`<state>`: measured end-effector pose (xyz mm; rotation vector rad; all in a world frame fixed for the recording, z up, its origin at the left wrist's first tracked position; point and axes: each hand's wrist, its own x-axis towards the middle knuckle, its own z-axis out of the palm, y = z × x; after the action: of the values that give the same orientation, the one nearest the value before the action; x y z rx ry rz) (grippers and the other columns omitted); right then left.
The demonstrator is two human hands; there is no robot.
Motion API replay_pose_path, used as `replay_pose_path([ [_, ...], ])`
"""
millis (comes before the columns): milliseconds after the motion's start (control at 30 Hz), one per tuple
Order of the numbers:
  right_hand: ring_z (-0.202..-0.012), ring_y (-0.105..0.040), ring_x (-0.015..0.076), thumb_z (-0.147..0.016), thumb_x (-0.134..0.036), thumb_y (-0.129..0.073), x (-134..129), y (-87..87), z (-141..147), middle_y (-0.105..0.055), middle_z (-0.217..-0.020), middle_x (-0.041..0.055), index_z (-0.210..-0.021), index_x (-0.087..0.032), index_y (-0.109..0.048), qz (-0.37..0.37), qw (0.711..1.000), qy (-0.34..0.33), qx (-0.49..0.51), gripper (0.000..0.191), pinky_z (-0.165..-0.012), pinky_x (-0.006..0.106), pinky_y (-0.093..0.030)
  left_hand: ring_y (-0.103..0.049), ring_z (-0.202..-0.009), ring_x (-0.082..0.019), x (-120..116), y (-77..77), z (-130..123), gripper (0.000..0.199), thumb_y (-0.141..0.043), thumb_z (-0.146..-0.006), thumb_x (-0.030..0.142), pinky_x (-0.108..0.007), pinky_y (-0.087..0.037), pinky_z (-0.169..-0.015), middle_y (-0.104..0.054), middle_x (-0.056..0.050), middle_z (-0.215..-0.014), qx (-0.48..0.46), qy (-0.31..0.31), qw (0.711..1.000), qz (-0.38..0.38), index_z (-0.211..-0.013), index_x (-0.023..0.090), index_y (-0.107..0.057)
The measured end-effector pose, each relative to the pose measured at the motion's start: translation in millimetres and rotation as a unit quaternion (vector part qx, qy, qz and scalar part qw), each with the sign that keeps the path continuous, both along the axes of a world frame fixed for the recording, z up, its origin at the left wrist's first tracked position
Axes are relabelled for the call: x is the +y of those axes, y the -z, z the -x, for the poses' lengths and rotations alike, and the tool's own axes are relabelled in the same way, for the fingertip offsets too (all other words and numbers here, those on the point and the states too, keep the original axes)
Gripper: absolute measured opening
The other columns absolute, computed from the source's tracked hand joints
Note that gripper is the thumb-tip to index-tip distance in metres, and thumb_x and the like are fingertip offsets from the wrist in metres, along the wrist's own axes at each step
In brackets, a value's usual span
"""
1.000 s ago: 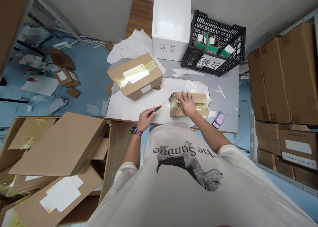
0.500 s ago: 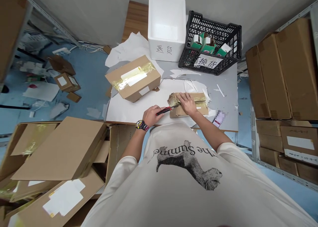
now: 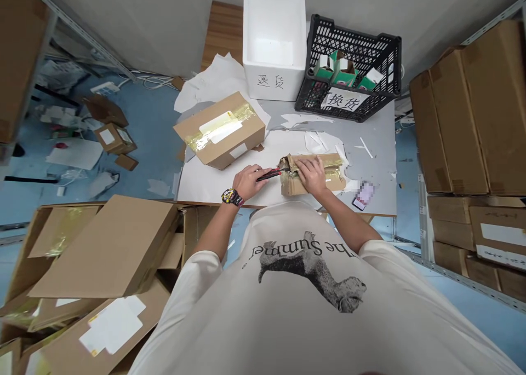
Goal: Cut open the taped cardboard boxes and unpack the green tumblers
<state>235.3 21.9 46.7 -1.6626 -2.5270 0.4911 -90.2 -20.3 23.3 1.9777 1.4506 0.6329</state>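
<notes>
My left hand (image 3: 245, 182), with a watch on its wrist, is closed around a red and black utility knife (image 3: 269, 174). The knife points right, and its tip is at the left end of a small taped cardboard box (image 3: 335, 184). Across the top of this box lies my right hand (image 3: 312, 176), its fingers bent over the flap and gripping it against the table. The box's left end looks torn and crumpled, with yellowish tape along the top seam. What is inside the box is hidden.
A larger taped carton (image 3: 224, 128) sits on the table at left. Behind stand a white foam box (image 3: 273, 82) and a black crate (image 3: 349, 41) holding green boxes. A phone (image 3: 364, 195) and paper scraps lie at right. Cartons (image 3: 102, 243) are piled beside me.
My left hand has drawn slightly left with the knife, and the knife now sits higher at the box's left end. My right hand stays on the box.
</notes>
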Motion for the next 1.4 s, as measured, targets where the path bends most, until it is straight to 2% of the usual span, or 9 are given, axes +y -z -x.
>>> replay_pose_path([
  [133,-0.149,-0.061,0.0409,-0.113,-0.027,-0.054,1,-0.2,2,-0.077,-0.16,0.0144,-0.168,-0.027,-0.073,0.008,1.0,0.008,-0.008,0.058,-0.15,0.069,-0.016,-0.072,-0.113,-0.035,2,-1.1,-2,0.049,-0.073,-0.109,0.052,-0.044,-0.056,-0.097,-0.081,-0.014,-0.122,-0.007,-0.003,1.0,0.002,-0.151,0.03,-0.088],
  [300,-0.149,-0.06,0.0411,-0.111,-0.023,-0.055,-6,-5.6,-8,-0.078,-0.156,0.0145,-0.167,-0.026,-0.073,-0.021,0.999,0.045,0.001,0.059,-0.149,0.069,-0.021,-0.076,-0.114,-0.032,-28,4.8,21,0.05,-0.073,-0.109,0.055,-0.043,-0.059,-0.107,-0.082,-0.011,-0.125,-0.064,-0.064,0.996,0.028,-0.149,0.029,-0.086],
  [500,-0.157,-0.057,0.0422,-0.117,-0.036,-0.05,-28,-2.2,-65,-0.07,-0.163,0.0222,-0.163,-0.021,-0.073,-0.095,0.974,0.193,0.072,0.054,-0.14,0.067,-0.04,-0.074,-0.118,-0.037,-64,70.7,26,0.051,-0.072,-0.102,0.047,-0.051,-0.058,-0.113,-0.081,-0.015,-0.123,-0.031,-0.229,0.97,0.079,-0.146,0.024,-0.084],
  [633,-0.156,-0.06,0.0411,-0.115,-0.049,-0.055,-37,19.0,-113,-0.07,-0.161,0.0237,-0.161,-0.02,-0.071,-0.141,0.938,0.279,0.147,0.057,-0.136,0.066,-0.045,-0.07,-0.126,-0.043,-65,108.9,15,0.056,-0.073,-0.1,0.036,-0.057,-0.054,-0.12,-0.079,-0.021,-0.131,0.061,-0.244,0.957,0.143,-0.152,0.019,-0.081],
  [733,-0.146,-0.068,0.0388,-0.107,-0.064,-0.067,-46,38.8,-128,-0.074,-0.157,0.0219,-0.163,-0.021,-0.068,-0.068,0.911,0.333,0.233,0.071,-0.13,0.062,-0.053,-0.068,-0.135,-0.045,-59,118.4,8,0.061,-0.07,-0.103,0.034,-0.058,-0.051,-0.124,-0.074,-0.025,-0.144,0.112,-0.24,0.948,0.176,-0.162,0.016,-0.075],
  [933,-0.146,-0.071,0.0434,-0.093,-0.078,-0.078,-74,57.2,-110,-0.075,-0.161,0.0209,-0.168,-0.021,-0.064,0.051,0.861,0.409,0.298,0.095,-0.129,0.064,-0.056,-0.063,-0.149,-0.044,-42,92.9,-16,0.048,-0.068,-0.106,0.027,-0.061,-0.048,-0.131,-0.071,-0.023,-0.157,0.049,-0.266,0.958,0.091,-0.151,0.018,-0.078],
  [1067,-0.154,-0.066,0.0449,-0.092,-0.073,-0.081,-78,52.7,-106,-0.072,-0.165,0.0228,-0.164,-0.02,-0.066,0.001,0.877,0.381,0.292,0.09,-0.136,0.065,-0.049,-0.072,-0.136,-0.033,-24,54.3,-52,0.031,-0.058,-0.117,0.035,-0.052,-0.055,-0.126,-0.08,-0.015,-0.136,-0.106,-0.149,0.983,-0.03,-0.131,0.025,-0.083],
  [1200,-0.144,-0.068,0.0411,-0.086,-0.066,-0.085,-69,53.3,-110,-0.076,-0.153,0.0197,-0.151,-0.022,-0.072,-0.028,0.874,0.376,0.305,0.08,-0.134,0.065,-0.051,-0.073,-0.131,-0.033,-8,32.8,-88,0.022,-0.068,-0.112,0.037,-0.054,-0.057,-0.125,-0.079,-0.013,-0.132,-0.129,-0.028,0.99,-0.052,-0.124,0.026,-0.084],
  [1400,-0.126,-0.075,0.0324,-0.083,-0.067,-0.085,-59,55.8,-119,-0.077,-0.145,0.0144,-0.164,-0.026,-0.065,0.04,0.805,0.448,0.386,0.093,-0.124,0.056,-0.059,-0.07,-0.139,-0.033,-8,41.4,-113,0.041,-0.081,-0.103,0.044,-0.046,-0.067,-0.105,-0.07,-0.015,-0.148,-0.222,-0.156,0.962,0.039,-0.137,0.026,-0.069],
])
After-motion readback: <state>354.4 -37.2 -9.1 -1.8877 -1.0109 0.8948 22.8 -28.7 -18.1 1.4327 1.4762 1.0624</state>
